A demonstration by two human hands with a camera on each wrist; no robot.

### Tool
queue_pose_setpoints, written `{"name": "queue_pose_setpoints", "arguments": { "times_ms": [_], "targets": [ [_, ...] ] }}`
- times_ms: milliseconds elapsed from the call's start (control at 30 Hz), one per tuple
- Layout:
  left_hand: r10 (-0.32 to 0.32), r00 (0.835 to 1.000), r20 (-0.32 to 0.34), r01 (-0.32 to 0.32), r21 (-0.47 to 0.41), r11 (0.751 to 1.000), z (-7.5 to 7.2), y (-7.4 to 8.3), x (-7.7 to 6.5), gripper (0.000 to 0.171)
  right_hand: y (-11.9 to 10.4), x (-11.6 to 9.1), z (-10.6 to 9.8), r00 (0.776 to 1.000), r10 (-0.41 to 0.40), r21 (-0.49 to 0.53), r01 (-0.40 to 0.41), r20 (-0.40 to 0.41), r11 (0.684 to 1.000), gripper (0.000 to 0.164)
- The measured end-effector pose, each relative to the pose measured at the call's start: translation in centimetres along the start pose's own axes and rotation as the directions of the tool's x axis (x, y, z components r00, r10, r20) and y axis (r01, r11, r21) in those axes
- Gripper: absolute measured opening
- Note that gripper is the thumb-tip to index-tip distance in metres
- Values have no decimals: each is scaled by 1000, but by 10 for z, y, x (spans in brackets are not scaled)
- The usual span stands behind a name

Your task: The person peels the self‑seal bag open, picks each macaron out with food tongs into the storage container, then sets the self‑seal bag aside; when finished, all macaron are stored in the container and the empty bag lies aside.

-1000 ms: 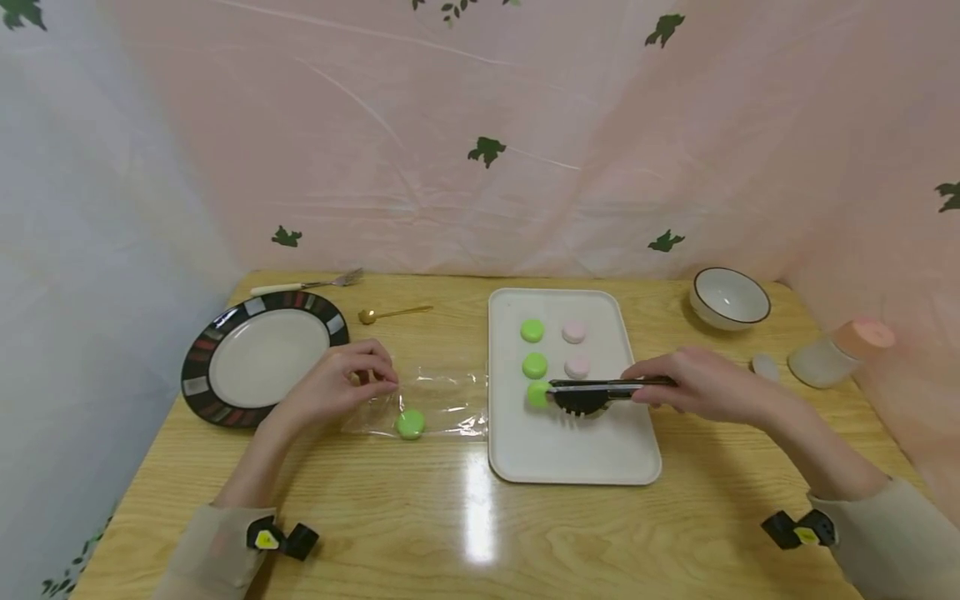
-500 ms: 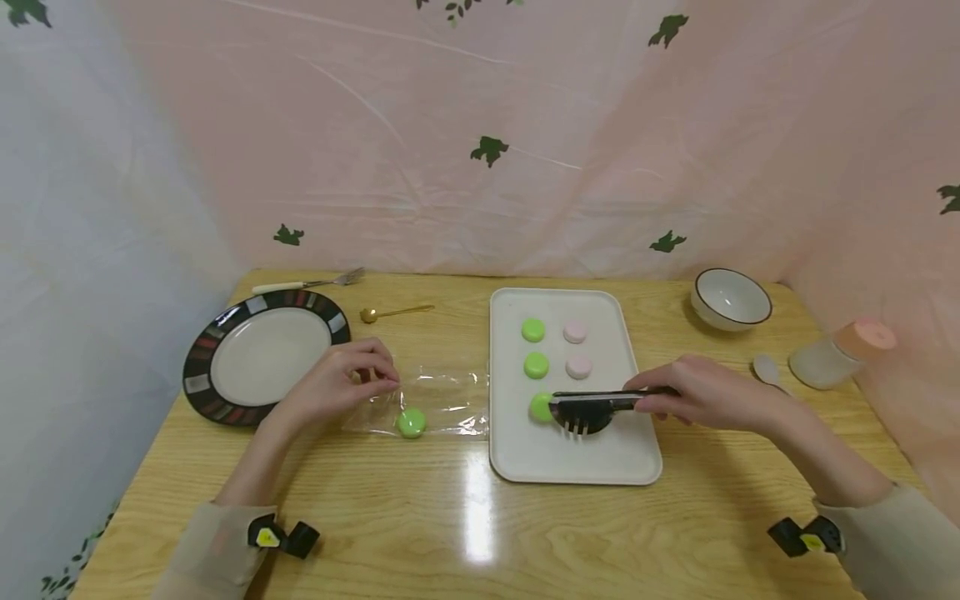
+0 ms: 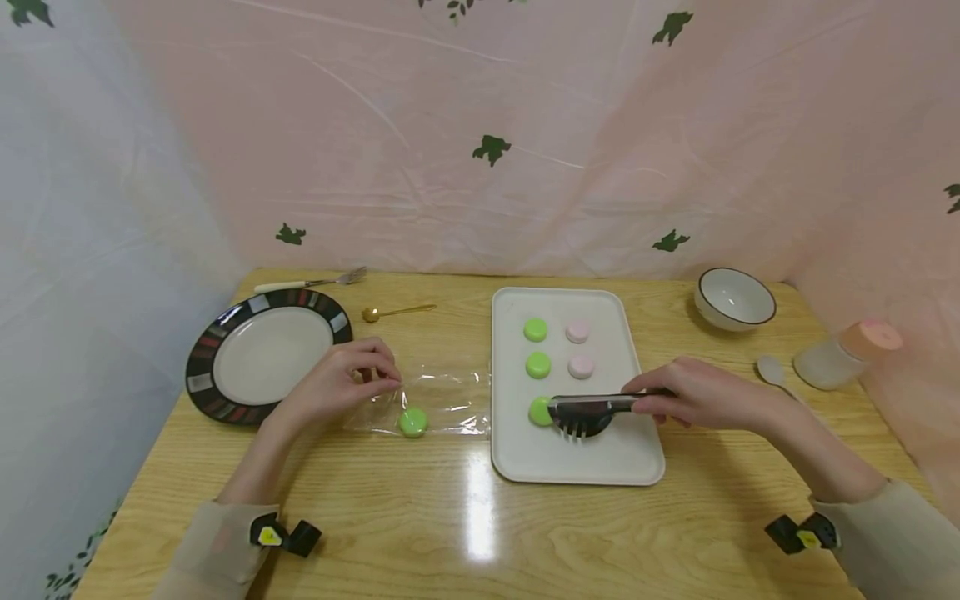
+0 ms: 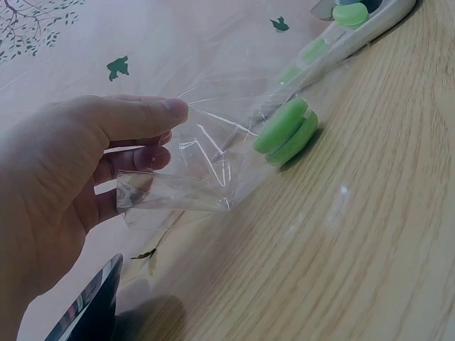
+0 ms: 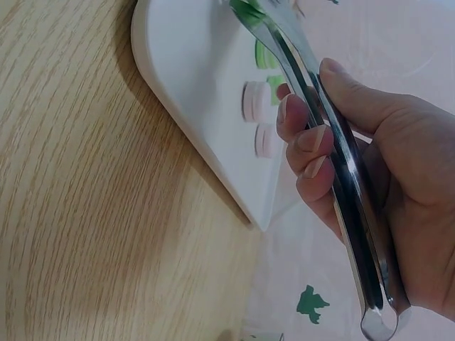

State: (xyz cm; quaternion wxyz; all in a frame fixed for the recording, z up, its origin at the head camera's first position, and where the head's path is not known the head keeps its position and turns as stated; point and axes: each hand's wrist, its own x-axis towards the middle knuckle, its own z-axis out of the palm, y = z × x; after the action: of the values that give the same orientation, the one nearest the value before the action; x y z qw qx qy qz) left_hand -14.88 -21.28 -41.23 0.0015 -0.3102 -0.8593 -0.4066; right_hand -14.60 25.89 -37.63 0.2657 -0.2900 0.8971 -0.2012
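My left hand pinches the edge of a clear plastic bag lying left of the tray. Inside the bag is one green macaron, also seen in the left wrist view. With my right hand I grip metal tongs, their fork-like head over the white tray. The tongs' tips are at a green macaron on the tray, covering its right side. Behind it are two more green macarons and two pink macarons.
A dark-rimmed plate is beside my left forearm, with a fork and a gold spoon behind. On the right are a white bowl, a spoon and a jar with a pink lid. Curtains enclose the table.
My right hand has drawn the tongs slightly toward me, and the green macaron at their tips has shifted the same way. My left hand keeps its hold on the bag.
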Motion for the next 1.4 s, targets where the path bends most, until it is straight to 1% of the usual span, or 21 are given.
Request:
{"name": "queue_pose_setpoints", "arguments": {
  "times_ms": [300, 667, 1067, 1233, 1400],
  "targets": [
    [4, 1000, 1, -4, 3, 1000, 0, 0, 0, 5, 1, 2, 0, 1000, -18, 4, 18, 0, 1000, 26],
    [6, 1000, 4, -6, -5, 1000, 0, -1, 1, 6, 3, 3, 0, 999, -30, 27, 29, 21, 999, 29],
    [2, 1000, 6, -2, -18, 1000, 1, -1, 1, 7, 5, 4, 0, 999, -21, 34, 20, 28, 999, 31],
    [6, 1000, 5, -6, -20, 1000, 1, -2, 1, 9, 6, 3, 1, 1000, -3, 27, 3, 23, 1000, 29],
    [7, 1000, 5, -7, -22, 1000, 0, -2, 1, 7, 7, 3, 1, 1000, -6, 25, 6, 14, 1000, 27]
  ]
}}
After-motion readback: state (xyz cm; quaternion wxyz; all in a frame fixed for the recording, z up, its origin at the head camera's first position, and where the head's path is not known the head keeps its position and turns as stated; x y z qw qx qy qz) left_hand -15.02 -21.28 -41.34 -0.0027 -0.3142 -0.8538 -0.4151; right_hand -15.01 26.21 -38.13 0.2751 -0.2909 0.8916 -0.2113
